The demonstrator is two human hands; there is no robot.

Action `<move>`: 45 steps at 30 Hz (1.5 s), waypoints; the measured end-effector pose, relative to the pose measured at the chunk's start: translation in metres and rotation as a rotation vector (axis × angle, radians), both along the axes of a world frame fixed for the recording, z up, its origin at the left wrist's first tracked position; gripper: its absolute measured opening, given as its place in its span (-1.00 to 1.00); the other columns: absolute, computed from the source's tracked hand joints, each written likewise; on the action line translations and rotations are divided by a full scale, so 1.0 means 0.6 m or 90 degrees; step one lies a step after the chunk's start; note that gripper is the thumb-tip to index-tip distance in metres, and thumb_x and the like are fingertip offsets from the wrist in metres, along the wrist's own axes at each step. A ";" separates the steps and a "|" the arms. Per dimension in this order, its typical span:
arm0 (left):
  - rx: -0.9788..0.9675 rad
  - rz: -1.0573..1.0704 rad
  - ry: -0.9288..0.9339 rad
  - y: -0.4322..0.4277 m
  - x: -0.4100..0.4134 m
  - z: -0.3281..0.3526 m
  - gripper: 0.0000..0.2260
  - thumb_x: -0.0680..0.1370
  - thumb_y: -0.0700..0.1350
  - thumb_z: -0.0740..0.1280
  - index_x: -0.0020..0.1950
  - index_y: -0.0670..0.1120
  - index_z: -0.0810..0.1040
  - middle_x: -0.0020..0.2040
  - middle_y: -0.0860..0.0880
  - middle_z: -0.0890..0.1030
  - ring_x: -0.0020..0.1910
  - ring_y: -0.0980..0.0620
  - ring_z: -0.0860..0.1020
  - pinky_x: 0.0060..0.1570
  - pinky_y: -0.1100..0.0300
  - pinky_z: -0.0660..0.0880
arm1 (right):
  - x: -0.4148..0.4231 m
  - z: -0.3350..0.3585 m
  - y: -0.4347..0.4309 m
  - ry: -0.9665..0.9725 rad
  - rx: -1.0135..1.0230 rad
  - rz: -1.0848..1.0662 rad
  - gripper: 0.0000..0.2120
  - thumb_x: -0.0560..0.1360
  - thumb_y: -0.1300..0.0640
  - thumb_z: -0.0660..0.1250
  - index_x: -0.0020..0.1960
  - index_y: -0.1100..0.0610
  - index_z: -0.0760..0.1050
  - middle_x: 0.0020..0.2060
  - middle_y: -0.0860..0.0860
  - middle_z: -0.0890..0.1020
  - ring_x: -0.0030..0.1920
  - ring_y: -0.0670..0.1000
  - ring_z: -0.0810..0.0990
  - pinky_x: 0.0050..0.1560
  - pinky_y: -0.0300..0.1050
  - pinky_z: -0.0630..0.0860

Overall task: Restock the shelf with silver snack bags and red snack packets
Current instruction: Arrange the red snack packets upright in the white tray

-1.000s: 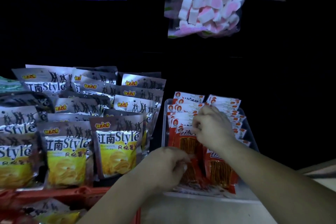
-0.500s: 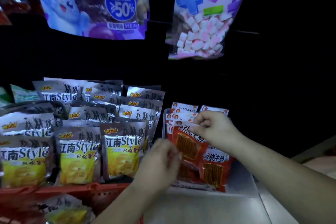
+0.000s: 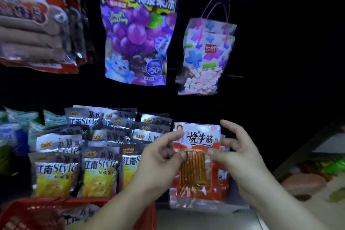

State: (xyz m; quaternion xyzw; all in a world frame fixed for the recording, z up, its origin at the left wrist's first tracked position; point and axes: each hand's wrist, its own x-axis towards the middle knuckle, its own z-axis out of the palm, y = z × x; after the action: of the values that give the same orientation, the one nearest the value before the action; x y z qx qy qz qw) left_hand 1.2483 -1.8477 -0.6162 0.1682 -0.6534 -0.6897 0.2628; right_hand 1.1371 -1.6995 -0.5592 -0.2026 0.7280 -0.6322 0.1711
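Slippage worries me most. The red snack packet (image 3: 196, 166) is glossy film, flat and rectangular, with a clear window showing thin orange sticks, and it is held upright only around its middle. The left grip (image 3: 158, 162) pinches its left edge between thumb and forefinger. The right grip (image 3: 240, 158) presses a thumb on the front with fingers behind, the forefinger lifted free. The packet hangs in front of the other red packets (image 3: 223, 175), just right of the silver snack bags (image 3: 100, 168). Those are crinkly foil pouches leaning in overlapping rows. I judge a careless nudge from the left wrist could topple the front row toward the red basket (image 3: 46, 203). Dim light and blur make the slot hard to read.
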 end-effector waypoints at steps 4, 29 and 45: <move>-0.041 -0.038 -0.062 -0.002 0.031 0.064 -0.54 0.57 -0.29 0.43 0.33 0.18 0.55 -0.43 0.02 0.45 -0.49 0.09 0.33 -0.41 0.26 0.32 | 0.058 0.000 -0.012 -0.031 -0.021 -0.027 -0.22 0.45 0.43 0.49 0.36 -0.35 0.42 0.07 -0.01 0.73 0.05 0.06 0.73 0.13 0.24 0.65; 0.079 -0.016 -0.207 0.013 0.128 0.115 -0.62 0.53 -0.28 0.48 0.27 0.06 0.57 -0.09 0.11 0.68 -0.21 0.04 0.70 -0.27 0.14 0.65 | 0.051 -0.010 -0.051 0.020 -0.039 0.068 -0.59 0.46 0.38 0.52 0.09 -0.10 0.66 -0.09 -0.11 0.75 -0.15 0.03 0.76 -0.20 -0.08 0.68; -0.183 0.037 -0.119 0.017 0.133 0.091 -0.37 0.41 0.20 0.55 0.44 0.35 0.41 0.31 0.32 0.54 0.27 0.35 0.52 0.18 0.33 0.51 | 0.111 -0.014 -0.052 0.053 -0.088 0.215 -0.38 0.52 0.56 0.31 0.27 -0.11 0.59 0.13 -0.13 0.71 0.09 -0.01 0.72 -0.02 -0.13 0.66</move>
State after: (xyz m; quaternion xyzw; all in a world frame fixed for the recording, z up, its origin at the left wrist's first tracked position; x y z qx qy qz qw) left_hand 1.3280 -1.8375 -0.5614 0.2110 -0.7619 -0.5624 0.2423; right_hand 1.2038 -1.7308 -0.5678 -0.3592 0.6448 -0.6344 0.2298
